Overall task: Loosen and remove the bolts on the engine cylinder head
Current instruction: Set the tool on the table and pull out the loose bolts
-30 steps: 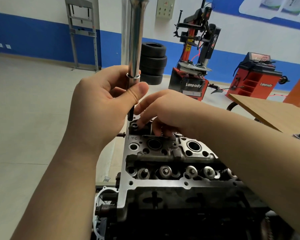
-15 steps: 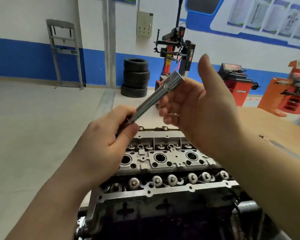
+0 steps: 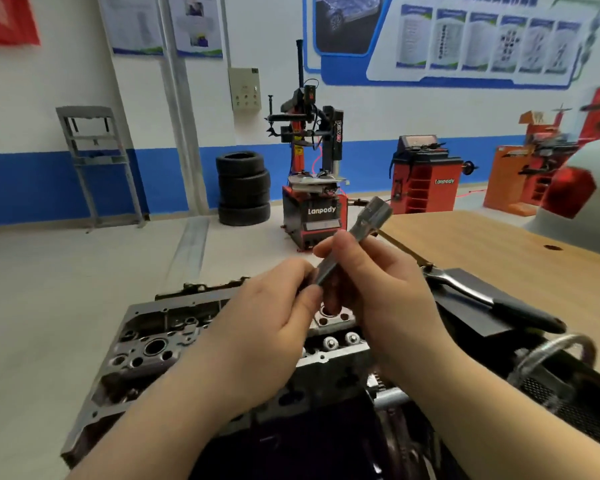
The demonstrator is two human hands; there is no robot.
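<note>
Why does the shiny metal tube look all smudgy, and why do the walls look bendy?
Head view: the socket tube held by both hands, left hand and right hand, is smeared by motion blur; the posters and wall stripe curve from the wide-angle lens; the cylinder head stays fairly sharp under even indoor light.

Both hands meet above the cylinder head, left hand and right hand on the socket extension, which tilts up to the right. Right of them, a ratchet wrench lies at the table's near-left corner. Behind, the tyre stack stands left of the tyre changer.
</note>
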